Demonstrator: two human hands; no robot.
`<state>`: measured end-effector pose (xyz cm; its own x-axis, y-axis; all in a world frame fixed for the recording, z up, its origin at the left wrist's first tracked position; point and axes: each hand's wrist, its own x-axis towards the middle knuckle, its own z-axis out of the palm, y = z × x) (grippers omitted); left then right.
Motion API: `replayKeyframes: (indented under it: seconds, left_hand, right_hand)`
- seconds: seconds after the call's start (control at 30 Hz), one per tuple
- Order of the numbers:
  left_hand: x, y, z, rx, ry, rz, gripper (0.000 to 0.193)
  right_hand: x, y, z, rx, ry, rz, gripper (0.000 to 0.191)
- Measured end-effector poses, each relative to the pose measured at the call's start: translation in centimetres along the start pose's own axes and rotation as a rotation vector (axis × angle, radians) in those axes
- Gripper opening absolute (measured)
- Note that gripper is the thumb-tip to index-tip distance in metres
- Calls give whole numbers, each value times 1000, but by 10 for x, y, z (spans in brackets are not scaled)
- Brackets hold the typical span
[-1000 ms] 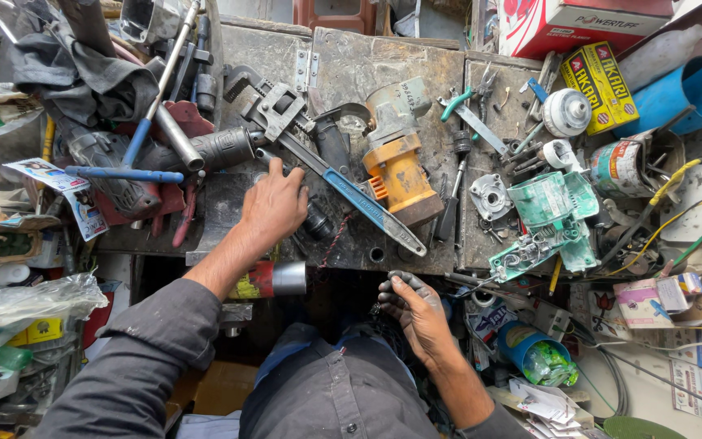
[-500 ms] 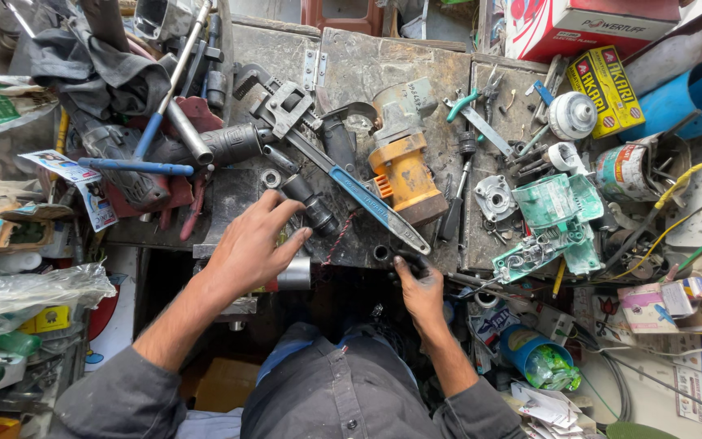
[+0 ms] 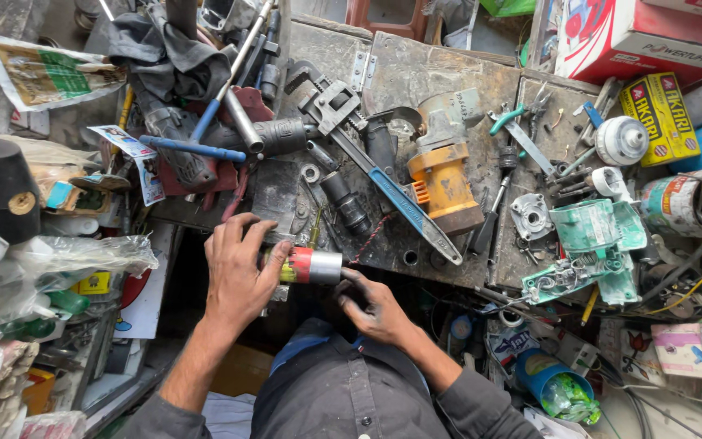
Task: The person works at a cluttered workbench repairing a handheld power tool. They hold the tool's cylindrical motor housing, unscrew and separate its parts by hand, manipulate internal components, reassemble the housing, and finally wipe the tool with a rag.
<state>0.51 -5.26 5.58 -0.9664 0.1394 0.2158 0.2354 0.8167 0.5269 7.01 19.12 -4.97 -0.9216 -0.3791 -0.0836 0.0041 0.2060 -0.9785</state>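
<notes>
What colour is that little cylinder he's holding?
The cylinder in the left hand is red and silver with a yellow-green end, seen in the head view.

left hand [image 3: 237, 272] grip closed, right hand [image 3: 375, 307] seemingly curled, empty

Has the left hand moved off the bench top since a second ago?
Yes. The left hand has pulled back from beside the blue-handled pipe wrench to the bench's near edge, now on a red-and-silver cylinder.
</notes>
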Motion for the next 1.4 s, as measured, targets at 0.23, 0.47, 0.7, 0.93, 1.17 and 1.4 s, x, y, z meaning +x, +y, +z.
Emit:
replayKeyframes:
  seconds: [0.23, 0.47, 0.7, 0.93, 1.17, 1.4]
  left_hand:
    - [-11, 0, 15, 62, 123, 4, 35]
    - [-12, 0, 18, 41, 171, -23, 32]
    - [-12, 1, 17, 43, 186, -29, 31]
    - [-13, 0, 19, 37, 186, -29, 31]
    - [-13, -1, 19, 38, 192, -29, 31]
    - [-13, -2, 20, 31, 207, -33, 31]
  right_hand:
    - [44, 15, 6, 284, -375, 214, 47]
    - [51, -3, -10, 145, -457, 219, 45]
    - [37, -7, -29, 634, -433, 446, 61]
    - [45, 21, -10, -645, -231, -124, 26]
    - [46, -3, -20, -61, -356, -143, 32]
    - [34, -12, -31, -335, -262, -68, 31]
